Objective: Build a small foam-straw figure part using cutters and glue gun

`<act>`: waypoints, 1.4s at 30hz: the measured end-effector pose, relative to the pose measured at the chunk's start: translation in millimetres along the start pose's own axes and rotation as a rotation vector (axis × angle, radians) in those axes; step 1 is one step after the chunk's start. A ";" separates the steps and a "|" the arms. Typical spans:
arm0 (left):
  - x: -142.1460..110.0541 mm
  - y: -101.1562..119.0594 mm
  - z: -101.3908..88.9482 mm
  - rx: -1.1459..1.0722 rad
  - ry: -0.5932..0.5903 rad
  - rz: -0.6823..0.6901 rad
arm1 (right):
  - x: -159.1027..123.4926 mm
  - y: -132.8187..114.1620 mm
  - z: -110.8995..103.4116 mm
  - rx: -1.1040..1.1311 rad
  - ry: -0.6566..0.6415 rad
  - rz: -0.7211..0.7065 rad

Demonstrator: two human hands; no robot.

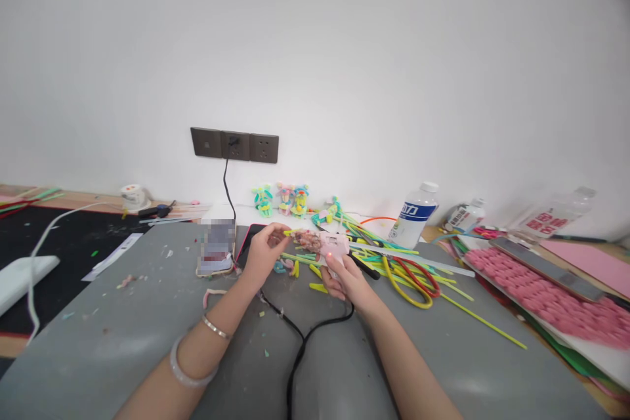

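Observation:
My right hand [347,279] is closed round the handle of a pink hot glue gun [335,245]. The gun's nozzle end, crusted with brownish residue, points left, and a small light glows on its back. In front of the nozzle, the fingers of my left hand [268,243] pinch a small yellow pipe cleaner piece [289,233]. I cannot tell whether the nozzle touches it. Short yellow pipe cleaner pieces [295,269] lie on the grey mat [162,341] below. The gun's black cord [319,326] runs down toward me.
Fuzzy pipe cleaner figures [263,200] stand by the wall. Green and yellow pipe cleaners [457,298], scissors with red and yellow handles [408,285], and a bottle [416,213] sit to the right. A phone [216,246] leans at left. Farther right lies pink knitted material [536,289].

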State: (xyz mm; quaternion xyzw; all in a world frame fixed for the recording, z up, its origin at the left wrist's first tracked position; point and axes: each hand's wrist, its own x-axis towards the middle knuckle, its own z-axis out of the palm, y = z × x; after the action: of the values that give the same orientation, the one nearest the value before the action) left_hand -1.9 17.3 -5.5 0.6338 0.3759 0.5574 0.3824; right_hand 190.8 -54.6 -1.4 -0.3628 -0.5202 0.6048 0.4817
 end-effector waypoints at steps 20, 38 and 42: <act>1.1 4.1 -0.8 -0.060 0.037 -0.018 | 1.1 1.7 -4.6 -0.049 0.015 -0.016; 2.5 2.9 -2.3 -0.090 0.045 -0.077 | 1.5 0.9 -8.3 -0.051 0.058 -0.039; 4.1 0.8 -2.2 -0.104 0.055 -0.027 | 1.4 1.2 -9.5 -0.037 0.070 -0.050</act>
State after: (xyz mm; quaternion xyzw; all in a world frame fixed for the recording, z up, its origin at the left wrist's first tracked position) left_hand -3.7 20.8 -2.9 0.5925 0.3650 0.5883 0.4119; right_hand 199.1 -50.6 -4.3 -0.3795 -0.5232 0.5698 0.5075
